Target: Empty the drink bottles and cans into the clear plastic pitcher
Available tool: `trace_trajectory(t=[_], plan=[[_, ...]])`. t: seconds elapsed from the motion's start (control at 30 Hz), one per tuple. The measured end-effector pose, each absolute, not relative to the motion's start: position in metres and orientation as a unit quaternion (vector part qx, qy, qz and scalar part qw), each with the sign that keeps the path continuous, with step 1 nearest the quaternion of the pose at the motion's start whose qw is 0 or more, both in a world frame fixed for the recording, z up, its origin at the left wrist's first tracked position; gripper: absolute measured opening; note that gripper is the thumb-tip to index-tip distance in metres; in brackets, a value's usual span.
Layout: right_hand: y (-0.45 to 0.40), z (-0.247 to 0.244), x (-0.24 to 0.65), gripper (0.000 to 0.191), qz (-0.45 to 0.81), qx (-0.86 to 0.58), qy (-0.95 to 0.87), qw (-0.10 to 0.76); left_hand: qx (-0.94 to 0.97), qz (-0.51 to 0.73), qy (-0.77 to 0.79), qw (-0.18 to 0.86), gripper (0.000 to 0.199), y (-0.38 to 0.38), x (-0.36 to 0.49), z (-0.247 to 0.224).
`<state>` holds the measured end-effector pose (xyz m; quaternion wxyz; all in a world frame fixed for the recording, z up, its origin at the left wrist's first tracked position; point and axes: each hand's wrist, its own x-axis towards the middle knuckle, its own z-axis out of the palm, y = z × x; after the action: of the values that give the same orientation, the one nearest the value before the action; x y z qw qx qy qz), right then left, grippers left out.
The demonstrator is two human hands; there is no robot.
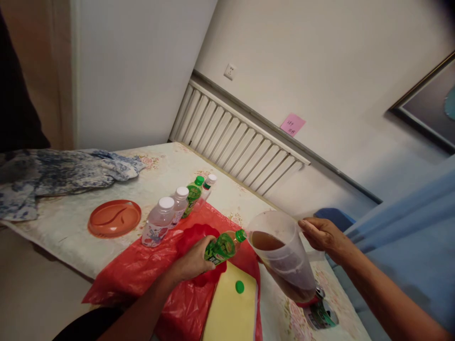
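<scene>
1. Containers: pitcher point(293, 267), tilted, its mouth toward eleven o'clock, with brown liquid point(266, 241) inside; green bottle point(222, 248) at nine o'clock from it, tipped nearly flat, its neck toward three o'clock and close to the pitcher's rim; whether the two touch cannot be told.
2. Row of four bottles point(156, 225), upright and capped, at ten to eleven o'clock from the green bottle; three caps white, one green; fill levels unclear.
3. Left hand point(197, 259): wrapped round the green bottle's lower end, forearm entering from seven o'clock; right hand point(320, 234): fingers curled, gripping the pitcher at its two o'clock side, forearm entering from four o'clock.
4. Materials: pitcher of frosted, translucent plastic; red bag point(124, 274), glossy and creased, beneath a red dish point(194, 235); flat yellow board point(227, 312) at eight o'clock from the pitcher, bearing a round green cap point(240, 287); orange lid point(114, 218), an oval disc, just past nine o'clock from the green bottle; floral tablecloth point(165, 163) below; shiny metal cans point(323, 315) near the pitcher's base, at five o'clock.
</scene>
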<state>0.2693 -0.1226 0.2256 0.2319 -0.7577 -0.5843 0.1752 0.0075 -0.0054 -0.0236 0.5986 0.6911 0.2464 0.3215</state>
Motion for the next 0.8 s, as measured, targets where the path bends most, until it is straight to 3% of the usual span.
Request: trace_trajectory(t=[0.8], plan=[[-0.1194, 0.2306, 0.2706, 0.056, 0.159, -0.752, -0.608, 0.200, 0.689, 0.324, 0.242, 0.601, 0.056, -0.0041, 0.0099, -0.0269]])
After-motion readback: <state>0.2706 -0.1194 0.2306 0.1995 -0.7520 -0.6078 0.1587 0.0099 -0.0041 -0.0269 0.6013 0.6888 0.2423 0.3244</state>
